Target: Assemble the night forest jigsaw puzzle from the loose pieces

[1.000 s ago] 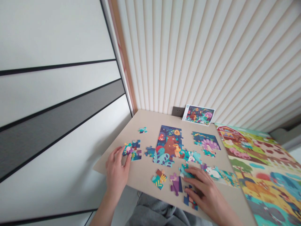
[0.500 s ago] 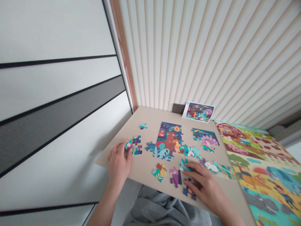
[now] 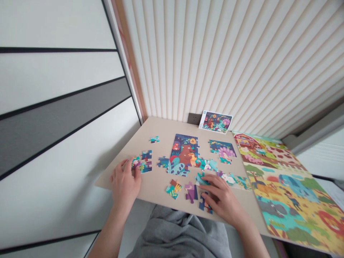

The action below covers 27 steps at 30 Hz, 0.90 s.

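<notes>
My left hand [image 3: 125, 182] rests at the table's left edge with fingers apart. Its fingertips touch a small cluster of jigsaw pieces [image 3: 146, 166], partly hiding them. Over the front of the table my right hand [image 3: 221, 195] is spread out. Its fingers lie over a teal puzzle piece [image 3: 200, 178] and reach beside a dark blue piece [image 3: 205, 205]. A purple piece [image 3: 190, 192] and a piece with yellow leaves [image 3: 174, 189] lie between the hands. Farther back is a joined puzzle section with a bear [image 3: 186, 154], linked to a white rabbit part [image 3: 207, 165].
A peacock section [image 3: 223, 148] and a strip with a white animal [image 3: 236, 180] lie on the right. One teal piece [image 3: 154, 139] sits at the back left. A picture card [image 3: 216, 122] leans on the ribbed wall [image 3: 215, 53]. A farm-animal board [image 3: 282, 186] borders the table [image 3: 161, 125].
The camera view has turned a little to the right, so everything sits farther left in the picture. Both hands stay at about the same pieces.
</notes>
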Available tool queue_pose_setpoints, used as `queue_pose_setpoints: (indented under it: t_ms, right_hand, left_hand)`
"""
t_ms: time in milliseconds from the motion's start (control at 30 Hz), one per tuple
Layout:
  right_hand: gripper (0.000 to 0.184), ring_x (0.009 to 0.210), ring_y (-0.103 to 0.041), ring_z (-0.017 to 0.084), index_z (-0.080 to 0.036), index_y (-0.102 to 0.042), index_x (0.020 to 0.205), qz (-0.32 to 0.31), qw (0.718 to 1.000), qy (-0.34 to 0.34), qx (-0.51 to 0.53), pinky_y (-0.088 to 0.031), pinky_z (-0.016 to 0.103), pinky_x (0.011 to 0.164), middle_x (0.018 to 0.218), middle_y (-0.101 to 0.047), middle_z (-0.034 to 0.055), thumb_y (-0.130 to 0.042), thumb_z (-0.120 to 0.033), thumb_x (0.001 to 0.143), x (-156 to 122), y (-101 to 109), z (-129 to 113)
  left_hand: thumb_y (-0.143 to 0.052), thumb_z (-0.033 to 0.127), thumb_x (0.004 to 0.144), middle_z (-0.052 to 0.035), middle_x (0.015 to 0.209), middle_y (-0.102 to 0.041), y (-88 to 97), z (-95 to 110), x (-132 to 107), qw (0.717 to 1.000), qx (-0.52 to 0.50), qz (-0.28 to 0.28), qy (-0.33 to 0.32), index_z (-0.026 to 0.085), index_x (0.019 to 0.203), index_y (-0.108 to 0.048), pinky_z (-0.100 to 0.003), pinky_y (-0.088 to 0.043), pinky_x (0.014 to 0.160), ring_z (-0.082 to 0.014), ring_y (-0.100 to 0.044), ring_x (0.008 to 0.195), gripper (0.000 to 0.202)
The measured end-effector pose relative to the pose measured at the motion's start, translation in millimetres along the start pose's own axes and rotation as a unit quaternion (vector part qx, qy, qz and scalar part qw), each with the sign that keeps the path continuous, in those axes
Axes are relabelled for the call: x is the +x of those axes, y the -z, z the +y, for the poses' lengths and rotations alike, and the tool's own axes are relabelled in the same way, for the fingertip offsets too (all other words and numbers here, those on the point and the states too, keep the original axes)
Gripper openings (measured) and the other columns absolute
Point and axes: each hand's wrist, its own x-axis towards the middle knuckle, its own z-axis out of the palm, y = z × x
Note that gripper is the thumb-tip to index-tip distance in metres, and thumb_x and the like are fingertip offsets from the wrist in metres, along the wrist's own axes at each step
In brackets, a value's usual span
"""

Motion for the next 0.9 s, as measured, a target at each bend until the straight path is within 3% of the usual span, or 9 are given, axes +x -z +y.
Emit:
queue_pose_setpoints:
  t_ms: [200,500,767,900]
  right_hand:
    - [0.027,0.134,-0.054,0.03,-0.031,-0.072,0.124,0.006,1.0,0.014,0.016,-0.048,0.053,0.111,0.138,-0.063,0.0086,-0.064,-0.029,0.098,2,4,-4]
    - [0.045,0.143,-0.044,0.031,-0.031,-0.064,0.137,-0.079,0.996,0.026,0.018,-0.034,0.055,0.122,0.143,-0.061,0.0068,-0.073,-0.037,0.093,19,10,-43]
    - [0.048,0.136,-0.052,0.029,-0.03,-0.064,0.136,-0.043,0.996,0.05,0.055,-0.039,0.05,0.119,0.134,-0.066,0.0074,-0.076,-0.031,0.089,32,5,-45]
    - [0.051,0.133,-0.055,0.029,-0.029,-0.06,0.141,0.009,0.996,0.054,0.069,-0.045,0.049,0.114,0.141,-0.062,0.0104,-0.073,-0.031,0.092,25,-4,-39]
  left_hand:
    - [-0.048,0.039,0.103,-0.0163,0.135,-0.059,0.8,1,1,1.0,0.011,-0.011,0.001,0.02,0.138,-0.059,-0.048,-0.043,0.1,-0.0353,-0.055,0.122,0.041]
    - [-0.047,0.042,0.103,-0.0153,0.136,-0.059,1.2,1,0,0.999,0.024,-0.025,-0.002,0.021,0.139,-0.059,-0.048,-0.042,0.1,-0.0358,-0.055,0.121,0.043]
    - [-0.045,0.044,0.103,-0.0149,0.134,-0.061,-1.3,-2,1,0.999,0.028,-0.025,-0.013,0.022,0.139,-0.059,-0.05,-0.043,0.098,-0.0371,-0.057,0.118,0.044]
    - [-0.048,0.042,0.101,-0.0162,0.134,-0.061,-1.4,-2,1,0.999,0.02,-0.028,-0.011,0.021,0.139,-0.059,-0.052,-0.043,0.1,-0.0376,-0.057,0.119,0.045]
